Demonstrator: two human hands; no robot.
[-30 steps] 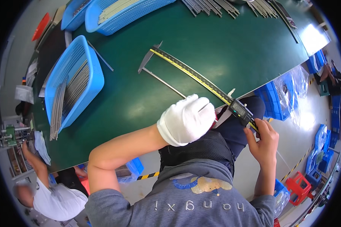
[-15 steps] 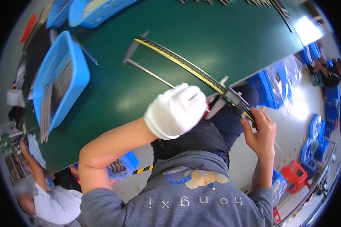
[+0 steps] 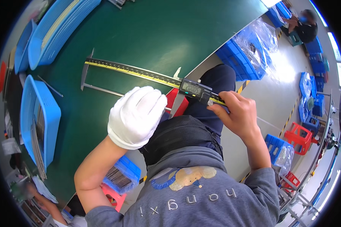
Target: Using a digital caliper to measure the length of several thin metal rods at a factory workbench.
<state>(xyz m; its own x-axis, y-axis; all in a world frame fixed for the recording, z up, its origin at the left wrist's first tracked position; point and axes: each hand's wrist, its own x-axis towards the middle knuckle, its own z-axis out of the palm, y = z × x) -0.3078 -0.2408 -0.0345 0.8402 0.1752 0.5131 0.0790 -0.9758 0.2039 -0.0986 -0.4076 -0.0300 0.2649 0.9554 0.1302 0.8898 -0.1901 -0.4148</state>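
A long digital caliper (image 3: 155,77) lies slantwise over the near edge of the green counter (image 3: 147,34): a flat steel beam with a yellow graduated strip, a fixed jaw at its far left end and a dark slider with a small grey display. A thin metal rod (image 3: 102,90) lies between the jaws, parallel to the beam. Your right hand (image 3: 240,117), bare, closes its grip on the beam's outer end just beyond the slider, thumb on top. Your left hand (image 3: 136,115), in a white knitted cotton glove, covers the rod's near end; fingers curl downward, but you cannot tell whether they clasp it. The counter surface is smooth and matt, open around the fixed jaw. Left of it sit blue plastic mesh-walled trays (image 3: 39,117) holding bundles of thin rods. The counter's edge runs diagonally beneath the slider. Beyond lies grey floor with blue crates (image 3: 246,56) wrapped in clear film and a red stool (image 3: 301,136).
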